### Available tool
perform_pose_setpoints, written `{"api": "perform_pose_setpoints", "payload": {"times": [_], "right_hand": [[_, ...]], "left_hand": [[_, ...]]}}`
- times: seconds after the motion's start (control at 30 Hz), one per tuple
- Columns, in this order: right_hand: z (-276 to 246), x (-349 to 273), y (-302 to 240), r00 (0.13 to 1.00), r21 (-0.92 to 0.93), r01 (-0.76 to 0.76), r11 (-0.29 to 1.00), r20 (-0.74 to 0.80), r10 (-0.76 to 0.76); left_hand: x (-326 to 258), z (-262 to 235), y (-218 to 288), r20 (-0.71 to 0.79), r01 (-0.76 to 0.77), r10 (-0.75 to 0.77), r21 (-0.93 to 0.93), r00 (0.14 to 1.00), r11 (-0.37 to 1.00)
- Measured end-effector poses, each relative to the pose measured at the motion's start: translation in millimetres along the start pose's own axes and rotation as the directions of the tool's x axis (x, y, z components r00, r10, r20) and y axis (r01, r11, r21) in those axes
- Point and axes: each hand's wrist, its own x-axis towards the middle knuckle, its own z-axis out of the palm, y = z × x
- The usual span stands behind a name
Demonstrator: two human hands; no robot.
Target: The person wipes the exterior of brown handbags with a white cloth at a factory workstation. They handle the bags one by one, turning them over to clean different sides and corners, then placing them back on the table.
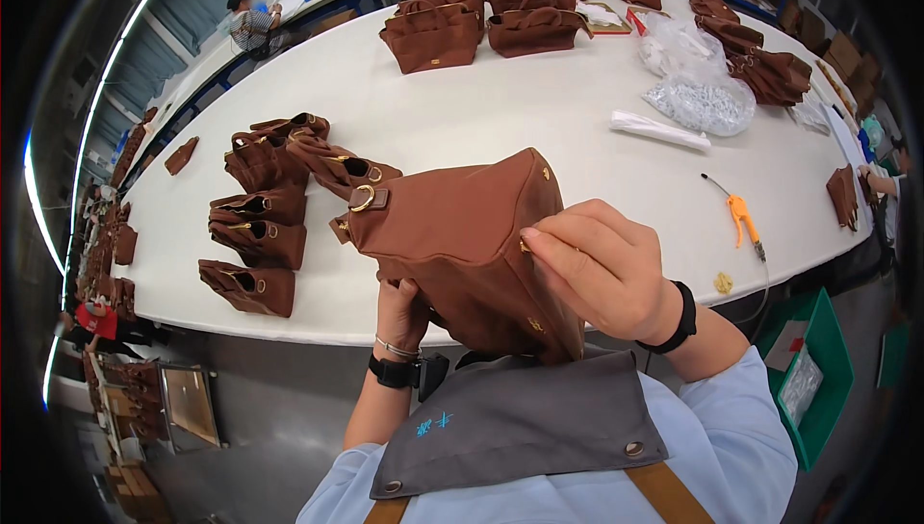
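Note:
A brown handbag (pixel 443 211) lies tipped on its side at the table's near edge, its base turned toward my right. My left hand (pixel 402 307) grips its near underside, with the fingers partly hidden behind the bag. At the base, the thumb and fingertips of my right hand (pixel 606 259) pinch a small gold stud (pixel 526 246). Another gold stud (pixel 547 175) shows at the far corner of the base, and more gold metal (pixel 536 325) sits at the near end. A gold D-ring (pixel 362 199) hangs from a tab on the bag's side.
Several brown handbags stand at left (pixel 260 235) and at the back (pixel 433 33) of the white table (pixel 500 101). At right lie an orange air gun (pixel 740 219) with a hose, gold pieces (pixel 723 282) and plastic bags (pixel 707 101). A green bin (pixel 818 370) stands below. Other people work farther off.

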Motion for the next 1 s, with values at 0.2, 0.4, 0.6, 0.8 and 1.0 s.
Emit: {"api": "perform_pose_setpoints", "payload": {"times": [0.2,0.4,0.6,0.8,1.0], "right_hand": [[-21.0,6.2,22.8,0.917,-0.12,-0.26,0.958,-0.341,0.207],[-5.0,-50.7,15.6,0.932,-0.008,-0.363,0.932,-0.005,0.363],[12.2,-109.8,-12.4,0.874,-0.074,-0.464,0.883,0.125,0.469],[12.6,-122.8,-17.3,0.902,-0.123,-0.367,0.922,0.196,0.385],[-0.9,-126.3,-9.3,0.894,-0.065,-0.253,0.965,0.366,0.259]], "left_hand": [[-0.3,-11.4,-7.1,-0.018,-0.006,0.005,-0.03,1.0,1.0],[-7.0,-52.1,-18.6,-0.101,0.079,-0.098,-0.175,0.99,0.981],[-16.4,-54.3,-18.7,-0.157,0.11,-0.165,-0.311,0.974,0.944],[-17.0,-54.2,-19.2,-0.164,0.123,-0.182,-0.318,0.97,0.94],[-14.3,-51.7,-20.3,-0.149,0.145,-0.208,-0.351,0.967,0.925]]}}
